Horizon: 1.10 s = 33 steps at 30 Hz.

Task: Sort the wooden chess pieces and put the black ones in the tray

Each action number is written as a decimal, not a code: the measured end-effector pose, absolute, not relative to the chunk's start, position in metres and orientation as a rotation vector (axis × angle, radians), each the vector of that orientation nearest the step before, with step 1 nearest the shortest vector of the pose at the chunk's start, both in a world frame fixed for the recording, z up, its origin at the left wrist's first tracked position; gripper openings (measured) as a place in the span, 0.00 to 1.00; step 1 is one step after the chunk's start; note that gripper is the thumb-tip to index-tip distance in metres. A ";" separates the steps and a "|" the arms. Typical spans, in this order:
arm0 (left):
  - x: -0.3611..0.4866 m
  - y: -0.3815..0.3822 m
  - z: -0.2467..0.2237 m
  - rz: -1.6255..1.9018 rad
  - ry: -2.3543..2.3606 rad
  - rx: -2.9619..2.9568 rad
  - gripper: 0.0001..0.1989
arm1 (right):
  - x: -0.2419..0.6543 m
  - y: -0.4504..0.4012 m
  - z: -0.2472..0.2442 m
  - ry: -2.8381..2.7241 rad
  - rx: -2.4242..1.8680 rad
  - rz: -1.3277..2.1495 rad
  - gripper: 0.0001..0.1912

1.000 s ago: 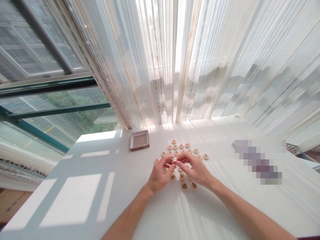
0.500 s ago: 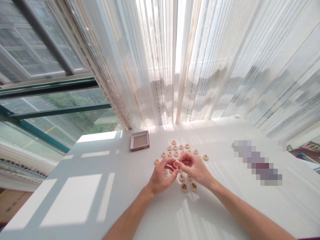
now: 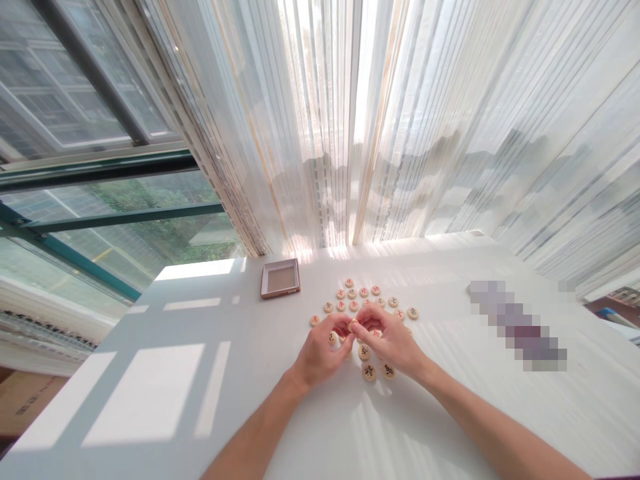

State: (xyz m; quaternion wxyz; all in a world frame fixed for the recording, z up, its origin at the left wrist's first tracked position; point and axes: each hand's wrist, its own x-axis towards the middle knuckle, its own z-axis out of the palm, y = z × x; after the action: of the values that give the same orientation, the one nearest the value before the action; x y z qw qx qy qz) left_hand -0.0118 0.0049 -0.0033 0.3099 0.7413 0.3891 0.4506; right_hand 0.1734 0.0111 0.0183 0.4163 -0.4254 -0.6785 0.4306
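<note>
Several round wooden chess pieces with red or black characters lie on the white table [image 3: 240, 393], among them a black-marked piece [image 3: 369, 372] near the front and a red-marked piece [image 3: 315, 321] at the left. Above the middle of them, my left hand [image 3: 323, 350] and my right hand [image 3: 390, 337] meet, fingers pinched on one chess piece [image 3: 353, 323] between them. Fingertips cover most of that piece. Both hands hide some of the pieces beneath.
A shallow open box [image 3: 280, 279] sits at the back left of the table. At the right lies a pixelated long object [image 3: 517, 323]. Striped curtains [image 3: 350, 133] hang behind the table's back edge, with a window at the left.
The held piece has tilted, so its red character no longer shows clearly. My right thumb has moved further over it. The view has shifted slightly.
</note>
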 end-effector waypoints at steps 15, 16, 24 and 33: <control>-0.011 0.003 -0.004 1.192 1.036 2.021 0.09 | 0.175 0.010 0.017 -1.780 -1.060 0.983 0.12; -0.010 0.003 -0.004 1.203 1.039 2.005 0.09 | 0.175 0.010 0.017 -1.776 -1.032 1.008 0.11; -0.008 0.003 -0.001 1.228 1.036 1.772 0.12 | 0.174 0.009 0.020 -1.744 -0.945 1.073 0.07; -0.009 0.003 0.000 1.211 0.997 1.724 0.13 | 0.173 0.008 0.026 -1.759 -0.954 1.039 0.09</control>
State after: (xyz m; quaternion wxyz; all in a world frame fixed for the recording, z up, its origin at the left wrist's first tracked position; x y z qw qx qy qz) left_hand -0.0090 0.0030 -0.0004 0.3945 0.6797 0.3930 0.4775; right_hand 0.1731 0.0081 0.0258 0.4288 -0.3823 -0.7048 0.4163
